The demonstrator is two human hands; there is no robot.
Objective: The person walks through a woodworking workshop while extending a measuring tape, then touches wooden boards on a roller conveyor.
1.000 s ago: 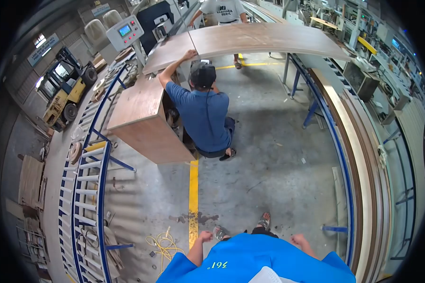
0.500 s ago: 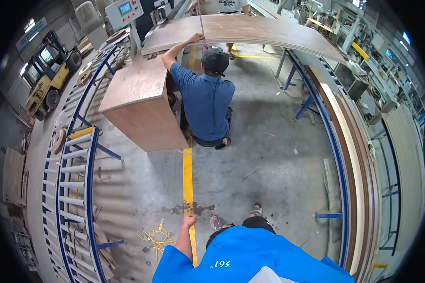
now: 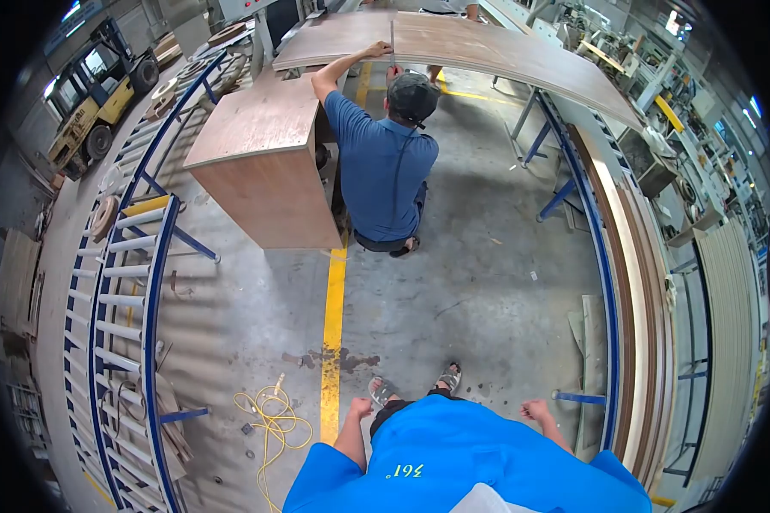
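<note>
My left hand (image 3: 361, 407) hangs beside my blue shirt, fingers curled into a loose fist with nothing visible in it. On the other side, my right hand (image 3: 536, 410) is also curled and appears to hold nothing; the blue roller-stand foot (image 3: 582, 398) is nearest to it. Both hands are away from the panels. Ahead, a co-worker in a blue shirt (image 3: 383, 171) squats beneath the front edge of a wide wooden panel (image 3: 488, 50). This person's raised hand (image 3: 378, 50) is at the panel's edge, beside a thin dark upright strip (image 3: 392, 36).
A plywood box (image 3: 261, 197) stands left of the co-worker. Roller conveyors (image 3: 128, 299) run along the left, and long boards (image 3: 633, 299) lie on the right. A yellow cable (image 3: 269, 423) is coiled on the floor. A forklift (image 3: 98, 98) is parked farther back.
I have moved forward and the view has shifted. My right hand has come into sight, while my left stays curled. The co-worker's second hand now shows near the panel.
</note>
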